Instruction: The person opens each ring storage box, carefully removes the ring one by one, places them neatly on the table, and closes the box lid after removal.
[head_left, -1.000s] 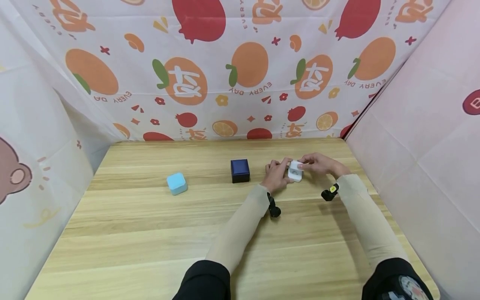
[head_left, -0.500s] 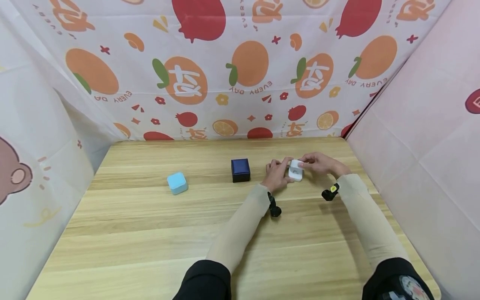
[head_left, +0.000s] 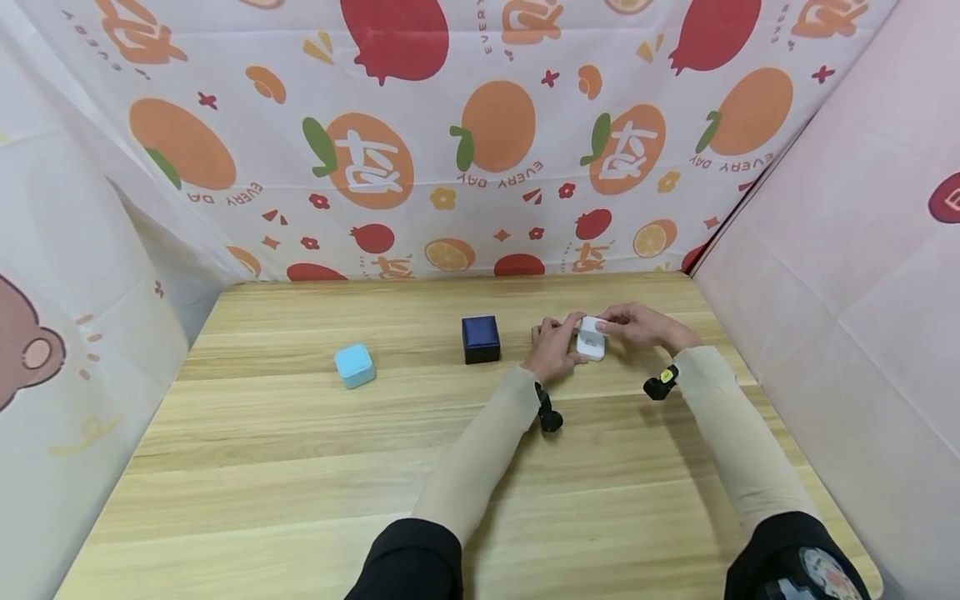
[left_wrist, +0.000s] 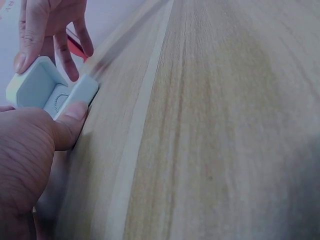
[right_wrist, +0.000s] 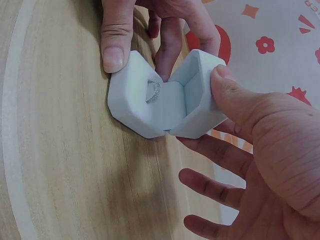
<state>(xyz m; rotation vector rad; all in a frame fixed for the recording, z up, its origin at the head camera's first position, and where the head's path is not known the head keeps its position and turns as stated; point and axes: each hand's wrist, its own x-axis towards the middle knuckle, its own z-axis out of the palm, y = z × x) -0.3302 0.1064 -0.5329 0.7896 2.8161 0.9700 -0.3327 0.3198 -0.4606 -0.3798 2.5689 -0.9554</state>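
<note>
White ring box (head_left: 591, 343), one of them, sits between the two bare hands of a person, with its lid (right_wrist: 192, 95) raised and its base (right_wrist: 132, 100) seemingly resting on the surface (head_left: 315, 483). One silver-coloured ring (right_wrist: 158, 92), studded with tiny stones along its band, stands in the base, partly sunk into the white insert. The left grip (head_left: 553, 350) holds the base: one thumb (right_wrist: 114, 57) lies against its edge, while other fingers reach round the far side. The right grip (head_left: 639, 325) pinches the lid, with the thumb (right_wrist: 230, 87) on its rim and fingers against the outside; two more fingers stand clear of the box.

Just behind the grips, on the wrists, are two black wrist cameras (head_left: 551, 417), one to each arm. Two beige sleeves (head_left: 480, 458) run back from there into two black cuffs (head_left: 412, 550).

To the left of the left grip, near it, stands one navy-topped box (head_left: 481, 339) with dark sides, shut. Well apart, farther left, is one light-blue box (head_left: 355, 367) with rounded corners. All three boxes are on the same pale wood surface. Beyond the grips hangs one fruit-printed cloth (head_left: 285, 150); to their right rises one pinkish cloth (head_left: 847, 275).
</note>
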